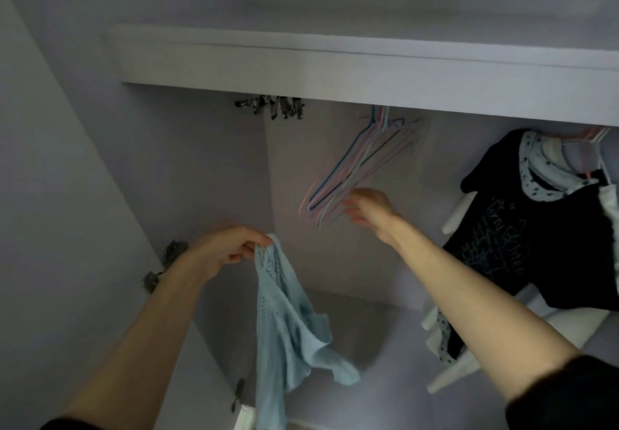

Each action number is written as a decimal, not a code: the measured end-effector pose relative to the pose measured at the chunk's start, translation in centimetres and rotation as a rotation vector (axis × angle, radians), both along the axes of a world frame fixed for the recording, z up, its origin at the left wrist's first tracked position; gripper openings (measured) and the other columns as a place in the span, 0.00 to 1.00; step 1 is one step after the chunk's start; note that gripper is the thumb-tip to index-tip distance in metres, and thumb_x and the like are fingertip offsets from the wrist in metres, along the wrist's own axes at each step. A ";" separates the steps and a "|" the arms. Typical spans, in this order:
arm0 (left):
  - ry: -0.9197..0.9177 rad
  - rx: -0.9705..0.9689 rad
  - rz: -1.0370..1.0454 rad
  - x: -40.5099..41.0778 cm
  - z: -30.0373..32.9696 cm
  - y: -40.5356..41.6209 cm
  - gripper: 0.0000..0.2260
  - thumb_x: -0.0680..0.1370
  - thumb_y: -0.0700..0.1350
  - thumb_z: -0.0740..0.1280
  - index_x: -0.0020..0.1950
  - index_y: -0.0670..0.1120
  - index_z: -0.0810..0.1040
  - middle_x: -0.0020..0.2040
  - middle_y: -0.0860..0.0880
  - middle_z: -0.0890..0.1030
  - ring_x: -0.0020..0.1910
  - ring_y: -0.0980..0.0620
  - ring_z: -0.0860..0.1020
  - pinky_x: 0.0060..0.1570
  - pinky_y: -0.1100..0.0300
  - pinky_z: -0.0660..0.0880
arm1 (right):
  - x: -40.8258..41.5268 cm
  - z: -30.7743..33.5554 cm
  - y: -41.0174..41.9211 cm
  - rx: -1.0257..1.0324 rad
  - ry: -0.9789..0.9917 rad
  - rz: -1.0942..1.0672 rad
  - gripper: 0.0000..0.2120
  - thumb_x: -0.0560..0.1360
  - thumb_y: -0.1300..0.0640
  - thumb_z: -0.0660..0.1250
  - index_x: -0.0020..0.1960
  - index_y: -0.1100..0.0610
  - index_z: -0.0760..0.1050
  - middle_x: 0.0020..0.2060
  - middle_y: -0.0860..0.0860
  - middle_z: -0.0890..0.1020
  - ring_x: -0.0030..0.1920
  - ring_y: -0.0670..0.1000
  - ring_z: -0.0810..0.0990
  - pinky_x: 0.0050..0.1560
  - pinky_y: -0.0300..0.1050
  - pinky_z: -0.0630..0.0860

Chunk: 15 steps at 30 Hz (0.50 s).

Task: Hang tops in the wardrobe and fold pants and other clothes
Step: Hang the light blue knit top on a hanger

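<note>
My left hand (231,250) pinches the top edge of a light blue knitted top (284,322), which hangs limp below it inside the open wardrobe. My right hand (368,210) reaches up with fingers spread, right at the lower ends of a bunch of empty pastel hangers (361,165). The hangers are blurred and swing tilted under the wardrobe rail. I cannot see whether the fingers touch a hanger. To the right a black printed T-shirt (522,242) hangs on a hanger with other tops behind it.
The wardrobe's white top shelf (368,74) runs across above the hangers. Metal clips (274,108) hang at the upper left under the shelf. The open door (67,228) with its hinges (164,269) stands at the left. White furniture legs show at the lower right.
</note>
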<state>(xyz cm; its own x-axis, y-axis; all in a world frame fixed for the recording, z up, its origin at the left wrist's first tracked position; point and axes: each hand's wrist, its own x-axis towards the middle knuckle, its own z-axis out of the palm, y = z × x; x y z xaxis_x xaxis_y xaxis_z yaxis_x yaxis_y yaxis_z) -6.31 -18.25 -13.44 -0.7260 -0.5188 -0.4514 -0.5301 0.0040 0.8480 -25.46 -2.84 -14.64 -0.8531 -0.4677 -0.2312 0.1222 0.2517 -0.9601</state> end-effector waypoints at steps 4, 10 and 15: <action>0.035 0.000 0.055 -0.3 0.5 -0.3 0.07 0.71 0.39 0.71 0.49 0.42 0.80 0.40 0.48 0.79 0.36 0.53 0.74 0.40 0.62 0.68 | -0.6 1.5 -2.4 -0.120 -0.178 -0.038 0.08 0.80 0.54 0.60 0.52 0.59 0.72 0.41 0.53 0.76 0.42 0.53 0.77 0.50 0.49 0.73; 0.045 -0.035 0.068 -0.6 0.9 -1.2 0.02 0.70 0.40 0.71 0.41 0.44 0.81 0.35 0.50 0.80 0.33 0.55 0.74 0.38 0.62 0.68 | -0.9 1.8 -3.5 -0.195 -0.188 -0.222 0.11 0.79 0.64 0.57 0.39 0.56 0.68 0.31 0.54 0.73 0.29 0.50 0.72 0.33 0.42 0.72; 0.036 -0.037 0.073 -0.4 0.2 -1.4 0.03 0.70 0.40 0.71 0.43 0.44 0.81 0.37 0.49 0.79 0.36 0.54 0.74 0.40 0.61 0.67 | -1.7 1.7 -1.6 -0.409 -0.177 -0.374 0.16 0.78 0.70 0.46 0.53 0.55 0.67 0.29 0.55 0.71 0.22 0.47 0.65 0.22 0.36 0.61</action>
